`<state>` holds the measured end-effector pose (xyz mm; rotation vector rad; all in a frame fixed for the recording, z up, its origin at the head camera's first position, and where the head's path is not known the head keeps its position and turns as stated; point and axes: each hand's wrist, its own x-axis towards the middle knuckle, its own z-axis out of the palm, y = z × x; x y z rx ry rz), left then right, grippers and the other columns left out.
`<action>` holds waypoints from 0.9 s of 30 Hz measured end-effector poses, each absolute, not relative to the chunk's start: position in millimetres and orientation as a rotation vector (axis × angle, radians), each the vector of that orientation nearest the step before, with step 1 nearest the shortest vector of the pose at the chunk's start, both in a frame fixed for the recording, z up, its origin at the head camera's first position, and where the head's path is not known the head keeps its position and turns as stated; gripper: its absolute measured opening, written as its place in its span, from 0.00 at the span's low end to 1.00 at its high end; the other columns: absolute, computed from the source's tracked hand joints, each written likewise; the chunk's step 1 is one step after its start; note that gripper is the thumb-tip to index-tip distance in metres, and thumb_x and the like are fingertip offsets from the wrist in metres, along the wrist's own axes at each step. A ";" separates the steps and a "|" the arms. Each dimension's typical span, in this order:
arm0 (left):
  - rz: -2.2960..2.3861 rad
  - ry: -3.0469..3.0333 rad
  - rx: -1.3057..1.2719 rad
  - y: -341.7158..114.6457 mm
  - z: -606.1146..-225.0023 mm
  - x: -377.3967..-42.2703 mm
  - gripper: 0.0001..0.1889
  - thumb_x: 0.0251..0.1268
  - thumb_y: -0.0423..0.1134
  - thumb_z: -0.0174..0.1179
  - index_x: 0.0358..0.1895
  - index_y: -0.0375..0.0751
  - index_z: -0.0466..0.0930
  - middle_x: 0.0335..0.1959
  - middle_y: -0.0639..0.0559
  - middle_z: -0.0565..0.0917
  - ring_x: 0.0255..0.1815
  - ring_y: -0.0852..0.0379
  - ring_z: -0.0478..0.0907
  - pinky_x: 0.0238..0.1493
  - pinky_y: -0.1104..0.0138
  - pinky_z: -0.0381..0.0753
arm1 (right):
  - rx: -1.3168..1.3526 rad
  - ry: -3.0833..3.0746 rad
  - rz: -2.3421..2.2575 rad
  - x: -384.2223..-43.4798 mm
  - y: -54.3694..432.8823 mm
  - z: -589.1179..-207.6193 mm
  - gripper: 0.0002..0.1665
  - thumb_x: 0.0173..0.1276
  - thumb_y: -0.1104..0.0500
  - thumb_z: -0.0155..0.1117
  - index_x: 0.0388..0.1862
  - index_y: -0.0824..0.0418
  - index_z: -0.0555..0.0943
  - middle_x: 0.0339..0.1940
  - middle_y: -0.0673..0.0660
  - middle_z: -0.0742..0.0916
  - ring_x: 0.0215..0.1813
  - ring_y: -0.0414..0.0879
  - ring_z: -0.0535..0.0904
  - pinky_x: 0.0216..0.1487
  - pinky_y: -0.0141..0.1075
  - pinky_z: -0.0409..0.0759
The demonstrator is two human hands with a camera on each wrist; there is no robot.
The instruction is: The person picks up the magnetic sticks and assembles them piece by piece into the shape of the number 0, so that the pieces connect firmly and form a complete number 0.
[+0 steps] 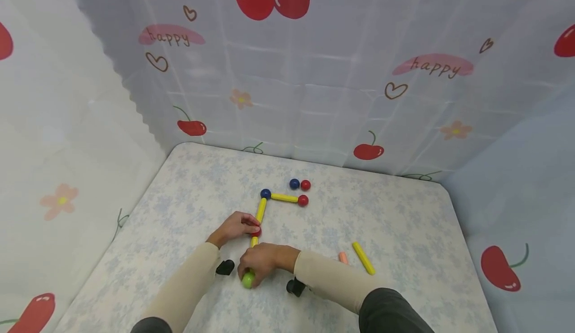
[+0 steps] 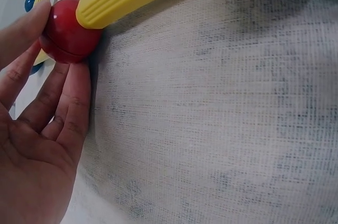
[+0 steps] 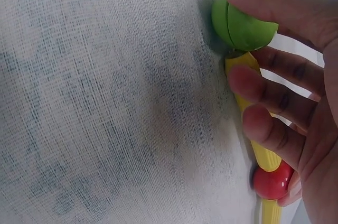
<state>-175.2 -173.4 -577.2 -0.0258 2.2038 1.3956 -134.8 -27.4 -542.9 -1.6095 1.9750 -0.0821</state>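
A chain of balls and yellow sticks lies on the table. My left hand (image 1: 235, 227) pinches a red ball (image 2: 68, 31) in the chain between thumb and fingertips. From that ball a ribbed yellow stick (image 3: 253, 102) runs to a green ball (image 3: 245, 26), which meets its near end. My right hand (image 1: 264, 260) holds this green ball, thumb on top and fingers curled around it and beside the stick. Farther along, another yellow stick (image 1: 261, 210) leads to a blue ball (image 1: 265, 193); a third stick (image 1: 284, 198) joins that to a red end ball (image 1: 303, 200).
Behind the chain, a loose blue ball (image 1: 294, 183) and red ball (image 1: 305, 185) sit side by side. A loose yellow stick (image 1: 363, 258) and an orange stick (image 1: 343, 257) lie beyond the right forearm. Printed curtains (image 1: 314, 108) stand around the table (image 1: 404, 218).
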 end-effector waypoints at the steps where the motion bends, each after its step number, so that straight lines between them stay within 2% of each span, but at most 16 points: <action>1: 1.393 2.212 -0.026 -172.8 -577.1 -175.8 0.09 0.63 0.36 0.65 0.43 0.36 0.84 0.33 0.52 0.86 0.35 0.58 0.81 0.45 0.64 0.80 | -1.610 1.985 -0.079 -135.2 -26.7 -542.6 0.15 0.60 0.50 0.72 0.47 0.46 0.85 0.37 0.37 0.82 0.35 0.28 0.72 0.36 0.20 0.70; 14: 1.401 2.245 -0.045 -166.2 -574.3 -181.6 0.08 0.62 0.35 0.65 0.42 0.36 0.85 0.32 0.52 0.86 0.34 0.59 0.82 0.43 0.65 0.79 | -1.615 2.044 -0.113 -140.3 -23.4 -547.1 0.16 0.60 0.50 0.72 0.48 0.46 0.85 0.40 0.37 0.84 0.36 0.25 0.73 0.36 0.19 0.70; 20: 1.416 2.228 -0.044 -166.9 -571.8 -183.8 0.08 0.62 0.34 0.64 0.42 0.36 0.84 0.32 0.51 0.86 0.34 0.58 0.82 0.43 0.64 0.80 | -1.571 2.061 -0.157 -144.9 -20.6 -551.5 0.15 0.60 0.51 0.72 0.47 0.46 0.85 0.38 0.35 0.84 0.35 0.25 0.73 0.35 0.18 0.69; 27: 1.426 2.237 -0.037 -166.2 -577.2 -187.7 0.08 0.62 0.35 0.65 0.42 0.36 0.84 0.32 0.51 0.86 0.33 0.58 0.82 0.42 0.64 0.80 | -1.551 2.042 -0.171 -146.1 -16.2 -552.3 0.14 0.60 0.54 0.71 0.47 0.49 0.84 0.37 0.39 0.83 0.34 0.28 0.72 0.35 0.19 0.69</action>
